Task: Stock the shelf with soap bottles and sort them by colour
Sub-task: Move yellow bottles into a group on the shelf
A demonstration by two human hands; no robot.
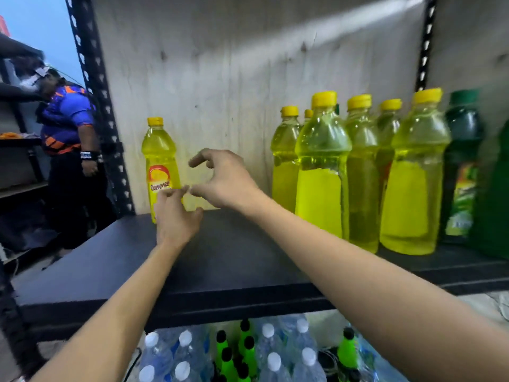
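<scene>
Your left hand [176, 216] and right hand [223, 180] hover loose-fingered, grasping nothing, beside the lone yellow soap bottle [159, 161] at centre-left. The yellow bottles [322, 175] stand grouped at right beside a green bottle [462, 150], apparently sorted by colour.

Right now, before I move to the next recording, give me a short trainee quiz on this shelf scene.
1. True or false: the right hand grips a bottle.
2. Which colour of bottle stands rightmost on the shelf? A yellow, B dark green, C blue.
3. Fill in: the lone yellow bottle stands at the shelf's ___ end.
Key: 1 false, it holds nothing; 2 B, the dark green bottle; 3 left.
</scene>
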